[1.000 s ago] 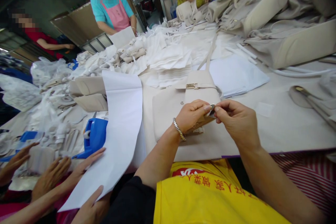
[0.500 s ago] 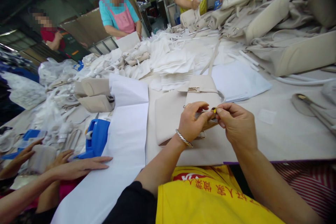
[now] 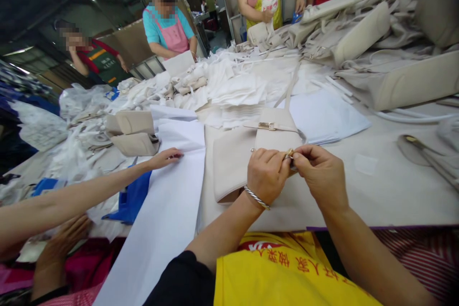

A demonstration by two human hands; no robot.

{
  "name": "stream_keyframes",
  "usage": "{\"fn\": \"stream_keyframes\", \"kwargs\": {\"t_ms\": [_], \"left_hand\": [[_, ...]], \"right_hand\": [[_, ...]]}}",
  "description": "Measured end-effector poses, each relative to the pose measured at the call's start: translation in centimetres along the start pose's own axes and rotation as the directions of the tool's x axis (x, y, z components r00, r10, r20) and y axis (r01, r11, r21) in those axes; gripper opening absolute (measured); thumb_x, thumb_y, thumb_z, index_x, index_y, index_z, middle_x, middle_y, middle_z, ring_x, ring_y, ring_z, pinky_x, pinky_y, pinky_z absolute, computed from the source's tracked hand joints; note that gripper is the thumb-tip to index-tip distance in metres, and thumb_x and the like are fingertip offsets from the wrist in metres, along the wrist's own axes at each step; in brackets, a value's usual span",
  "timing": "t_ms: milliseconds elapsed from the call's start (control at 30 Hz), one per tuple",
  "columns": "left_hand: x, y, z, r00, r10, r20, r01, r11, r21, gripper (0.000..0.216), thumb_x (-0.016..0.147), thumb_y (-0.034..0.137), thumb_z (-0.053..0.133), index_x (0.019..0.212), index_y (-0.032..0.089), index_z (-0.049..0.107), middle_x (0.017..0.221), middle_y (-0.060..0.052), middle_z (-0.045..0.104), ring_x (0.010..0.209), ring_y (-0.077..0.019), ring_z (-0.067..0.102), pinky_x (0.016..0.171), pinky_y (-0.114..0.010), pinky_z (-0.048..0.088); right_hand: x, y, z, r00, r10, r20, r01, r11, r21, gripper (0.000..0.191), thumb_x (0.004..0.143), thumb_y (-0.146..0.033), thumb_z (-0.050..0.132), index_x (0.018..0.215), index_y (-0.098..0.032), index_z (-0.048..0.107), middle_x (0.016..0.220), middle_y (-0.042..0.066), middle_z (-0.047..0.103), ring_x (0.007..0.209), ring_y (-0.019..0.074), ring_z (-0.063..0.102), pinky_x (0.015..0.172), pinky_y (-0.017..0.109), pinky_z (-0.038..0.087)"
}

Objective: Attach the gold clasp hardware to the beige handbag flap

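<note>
Grip: left hand (image 3: 267, 174) and right hand (image 3: 321, 172) both pinched at the fingertips on a small metal fitting (image 3: 289, 154), gold-toned, mostly covered by fingers; exact shape can't be told. Fitting sits between the two thumbs, over the near right part of a beige bag (image 3: 231, 160); can't tell if it's attached. Bag lies on the bench (image 3: 387, 196) straight ahead, gold clasp (image 3: 264, 125) on its upper part, strap (image 3: 289, 93) running off the far side. Twisted bracelet (image 3: 256, 197) on left wrist.

Vs half a second ago: left fingers were raised and spread, now curled down; right hand about the same, pinch kept. Bag hasn't really moved. Bigger change at left: co-worker's hand (image 3: 165, 158) was low on the long white sheet (image 3: 175, 191), now reaches near its far end, forearm crossing in front of the blue object (image 3: 139, 193). Sheet's far end now shows a separate fold behind. Person in a green apron (image 3: 105, 64), back left, now has one hand up at the head. White sheet stack (image 3: 326, 114) right of the bag, unchanged.
</note>
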State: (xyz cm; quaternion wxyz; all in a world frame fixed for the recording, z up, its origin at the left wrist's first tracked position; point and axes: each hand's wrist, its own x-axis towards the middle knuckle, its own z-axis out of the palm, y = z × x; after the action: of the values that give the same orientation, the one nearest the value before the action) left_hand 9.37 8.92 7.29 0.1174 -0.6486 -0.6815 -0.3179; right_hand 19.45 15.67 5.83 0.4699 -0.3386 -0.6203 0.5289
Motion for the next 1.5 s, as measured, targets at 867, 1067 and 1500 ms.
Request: {"fn": "stream_keyframes", "kwargs": {"t_ms": [867, 1067, 1500], "left_hand": [[-0.4, 0.1, 0.8, 0.999, -0.037, -0.008, 0.037, 0.997, -0.070, 0.022, 0.087, 0.025, 0.036, 0.081, 0.015, 0.055, 0.077, -0.004, 0.060, 0.075, -0.0137, 0.050, 0.071, -0.029, 0.039], [-0.4, 0.2, 0.7, 0.996, -0.062, -0.060, 0.054, 0.990, -0.127, 0.018, 0.085, 0.025, 0.042, 0.082, 0.015, 0.057, 0.079, -0.005, 0.062, 0.077, -0.0139, 0.052, 0.072, -0.029, 0.041], [0.0, 0.7, -0.9, 0.994, -0.113, 0.001, 0.113, 0.992, -0.047, 0.014, 0.079, 0.029, 0.052, 0.084, 0.020, 0.062, 0.079, -0.003, 0.059, 0.078, -0.0147, 0.050, 0.073, -0.029, 0.042]], "right_hand": [[0.2, 1.1, 0.2, 0.998, 0.059, -0.010, -0.054, 0.966, 0.254, 0.019, 0.069, -0.029, 0.069, 0.081, -0.015, 0.066, 0.067, 0.002, 0.059, 0.057, 0.0111, 0.052, 0.052, 0.021, 0.044], [-0.3, 0.7, 0.1, 0.999, 0.041, 0.000, -0.040, 0.982, 0.185, 0.018, 0.074, -0.032, 0.065, 0.081, -0.016, 0.065, 0.067, 0.002, 0.060, 0.059, 0.0117, 0.054, 0.055, 0.021, 0.045], [0.0, 0.9, -0.4, 0.992, 0.058, 0.116, -0.081, 0.975, 0.208, 0.012, 0.073, -0.026, 0.059, 0.077, -0.015, 0.056, 0.071, 0.000, 0.056, 0.063, 0.0112, 0.051, 0.056, 0.019, 0.041]]}}
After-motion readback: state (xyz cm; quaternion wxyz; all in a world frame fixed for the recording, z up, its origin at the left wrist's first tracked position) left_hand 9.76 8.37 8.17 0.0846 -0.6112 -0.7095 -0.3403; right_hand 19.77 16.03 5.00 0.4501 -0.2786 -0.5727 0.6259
